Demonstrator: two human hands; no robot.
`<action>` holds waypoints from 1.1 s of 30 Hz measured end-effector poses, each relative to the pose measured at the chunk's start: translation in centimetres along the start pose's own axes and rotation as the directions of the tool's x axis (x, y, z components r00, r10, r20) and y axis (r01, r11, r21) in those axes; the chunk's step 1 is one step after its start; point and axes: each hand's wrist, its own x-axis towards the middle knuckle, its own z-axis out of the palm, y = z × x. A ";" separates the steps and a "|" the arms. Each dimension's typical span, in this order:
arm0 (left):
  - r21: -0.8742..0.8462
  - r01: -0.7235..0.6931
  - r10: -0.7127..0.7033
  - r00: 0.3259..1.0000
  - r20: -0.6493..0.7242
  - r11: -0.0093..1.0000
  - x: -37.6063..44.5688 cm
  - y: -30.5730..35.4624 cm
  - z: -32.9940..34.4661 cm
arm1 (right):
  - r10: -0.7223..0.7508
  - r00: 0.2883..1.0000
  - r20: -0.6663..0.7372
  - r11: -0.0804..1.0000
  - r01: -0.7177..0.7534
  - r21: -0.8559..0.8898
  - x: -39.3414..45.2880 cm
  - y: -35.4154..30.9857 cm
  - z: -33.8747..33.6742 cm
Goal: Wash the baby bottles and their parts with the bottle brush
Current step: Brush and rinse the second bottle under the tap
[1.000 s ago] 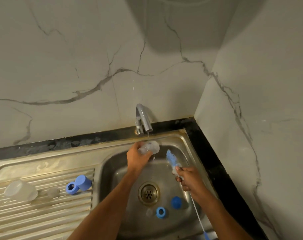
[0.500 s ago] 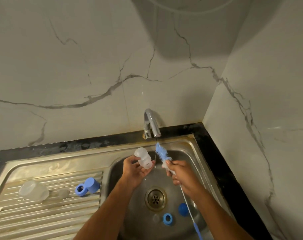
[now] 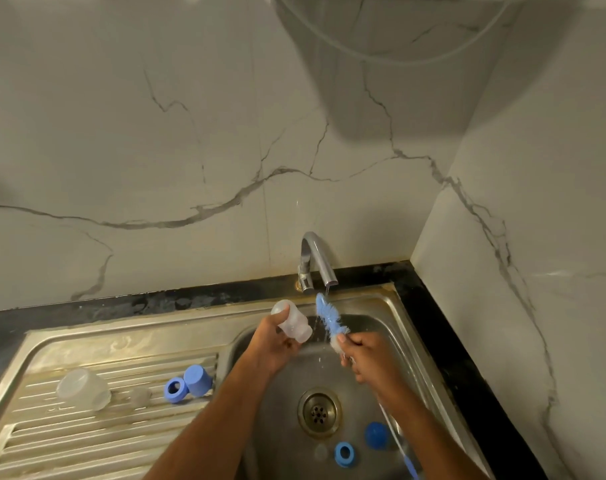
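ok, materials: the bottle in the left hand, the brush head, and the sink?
Bottle: likely frosted translucent plastic; cloudy, see-through walls.
Brush head: apparently soft blue synthetic bristles; fuzzy outline.
Sink: looks like brushed stainless steel; dull grey sheen, ribbed drainboard.

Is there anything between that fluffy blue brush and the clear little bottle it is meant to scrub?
Nothing visible. The blue bristled bottle brush, gripped by the right hand, sits beside the clear plastic baby bottle in the left hand. Only open air and thin falling water from the chrome tap lie between them.
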 end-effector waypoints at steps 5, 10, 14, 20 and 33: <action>0.116 0.004 -0.007 1.000 0.024 0.993 0.0 0.0 -1.1 | -0.292 0.956 0.008 0.813 0.252 -0.524 -0.9 1.4 1.0; 0.072 0.079 -0.084 0.995 0.061 0.994 -0.9 -0.2 -0.6 | -0.486 0.817 0.311 0.397 0.523 -0.754 -0.3 1.7 1.8; 0.102 0.052 -0.057 0.997 0.045 0.993 -1.0 -0.3 0.0 | -0.513 0.808 0.288 0.351 0.504 -0.789 0.2 0.9 0.9; 0.047 0.102 -0.102 0.995 0.017 0.994 -0.9 0.0 0.1 | -0.494 0.815 0.301 0.349 0.504 -0.791 0.3 0.8 0.1; -0.017 0.129 -0.126 0.986 0.105 0.992 0.4 -0.5 0.3 | -0.432 0.873 0.225 0.422 0.416 -0.805 0.9 1.0 -0.3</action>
